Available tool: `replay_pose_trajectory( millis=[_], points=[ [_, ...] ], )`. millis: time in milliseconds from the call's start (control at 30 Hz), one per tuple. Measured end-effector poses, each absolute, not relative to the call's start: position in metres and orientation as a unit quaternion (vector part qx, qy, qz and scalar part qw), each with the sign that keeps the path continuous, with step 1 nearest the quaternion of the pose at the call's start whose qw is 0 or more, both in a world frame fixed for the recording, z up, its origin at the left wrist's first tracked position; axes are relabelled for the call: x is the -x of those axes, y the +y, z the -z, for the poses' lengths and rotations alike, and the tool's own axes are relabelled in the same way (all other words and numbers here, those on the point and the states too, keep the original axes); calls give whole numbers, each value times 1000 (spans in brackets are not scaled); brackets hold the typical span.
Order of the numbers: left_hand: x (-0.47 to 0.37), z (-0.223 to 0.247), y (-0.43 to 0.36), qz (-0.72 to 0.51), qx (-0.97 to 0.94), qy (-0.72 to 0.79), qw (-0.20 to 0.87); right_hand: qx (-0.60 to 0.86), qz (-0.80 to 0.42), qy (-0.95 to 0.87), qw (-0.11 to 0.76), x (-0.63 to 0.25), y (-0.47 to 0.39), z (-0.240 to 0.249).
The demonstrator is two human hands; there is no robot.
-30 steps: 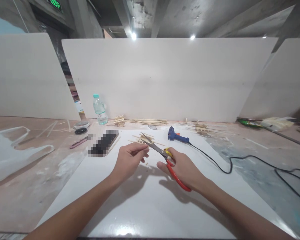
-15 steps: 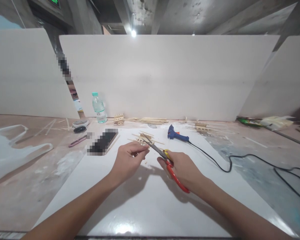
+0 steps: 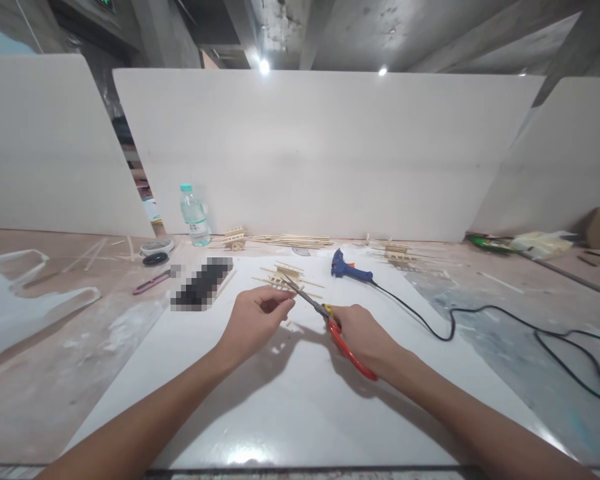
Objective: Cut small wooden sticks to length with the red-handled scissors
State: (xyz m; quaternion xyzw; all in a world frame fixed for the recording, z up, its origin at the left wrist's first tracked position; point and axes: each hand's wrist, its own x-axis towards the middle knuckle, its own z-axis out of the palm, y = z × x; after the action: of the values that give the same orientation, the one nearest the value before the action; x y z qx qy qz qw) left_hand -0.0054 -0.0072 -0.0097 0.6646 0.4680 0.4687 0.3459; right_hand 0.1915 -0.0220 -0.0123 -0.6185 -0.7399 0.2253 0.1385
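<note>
My right hand (image 3: 363,337) grips red-handled scissors (image 3: 343,347), their blades pointing up and left and looking almost closed. Thumb and fingertips of my left hand (image 3: 257,317) are pinched together close beside the blades; whatever small thing sits between them is too small to make out. Just beyond the fingertips, a small model built of thin wooden sticks (image 3: 287,272) lies on the white board (image 3: 280,413). The blade tips overlap it in view, and I cannot tell whether they touch.
A blue glue gun (image 3: 349,268) with a black cord (image 3: 430,327) lies right of the model. Leftward are a blurred dark slab (image 3: 203,285), a pink cutter (image 3: 151,283), a water bottle (image 3: 195,217) and a plastic bag (image 3: 25,307). Sticks (image 3: 293,240) line the back panel.
The scissor blades have closed together, and my right thumb has drawn in toward the handles. My left hand keeps its pinch in nearly the same place. The whole view has shifted slightly.
</note>
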Motion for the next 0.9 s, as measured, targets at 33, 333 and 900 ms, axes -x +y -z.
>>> replay_pose_trajectory(
  millis=[33, 333, 900],
  points=[
    [6, 10, -7, -468, -659, 471, 354, 616, -215, -744, 146, -192, -21, 14],
    [14, 0, -2, -443, -663, 448, 406, 604, -171, -750, 208, -192, -21, 9],
    [21, -7, -2, -402, -679, 387, 477, 577, -36, -790, 205, -189, -29, 1]
  ],
)
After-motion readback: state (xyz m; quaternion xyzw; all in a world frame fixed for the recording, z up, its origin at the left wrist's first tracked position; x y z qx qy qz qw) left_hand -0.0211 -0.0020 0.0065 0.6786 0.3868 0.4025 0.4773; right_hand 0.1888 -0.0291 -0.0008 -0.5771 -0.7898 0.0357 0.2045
